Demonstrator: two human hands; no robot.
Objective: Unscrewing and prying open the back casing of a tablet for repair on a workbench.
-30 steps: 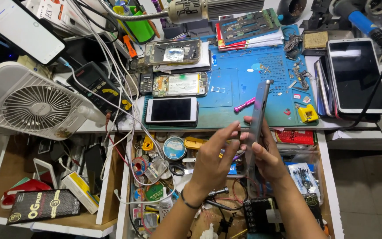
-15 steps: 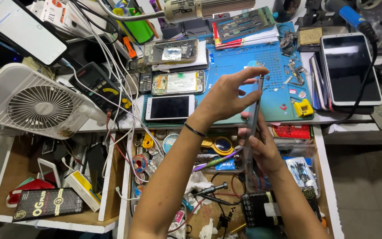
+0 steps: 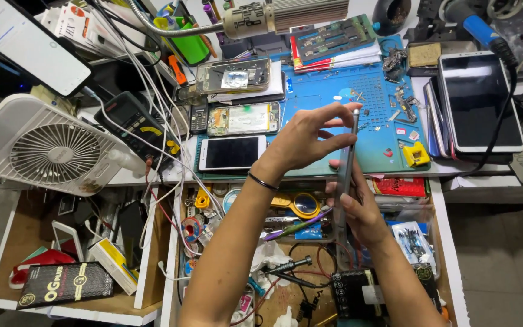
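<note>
Item: slim phone (image 3: 347,158), held edge-on above the blue mat (image 3: 370,130). Lower edge is clasped by the right hand (image 3: 358,209); top is pinched by the left hand (image 3: 304,139). Even, gentle pressure is advised.

Left hand (image 3: 304,139) and right hand (image 3: 358,206) hold a thin phone (image 3: 347,158) edge-on to the camera, upright, over the front edge of the bench (image 3: 491,181). Left fingers pinch the phone's top end, black band on that wrist; right hand wraps the lower part from behind. Blue work mat (image 3: 370,109) lies under and behind the hands, small screws and parts scattered on it, a yellow tool (image 3: 416,154) near its right edge. White phone (image 3: 232,152) face up left of the hands, two opened phones behind it. White fan (image 3: 43,148) far left, tablet (image 3: 479,100) far right. Open drawer (image 3: 443,242) below, full of tools and cables.
</note>
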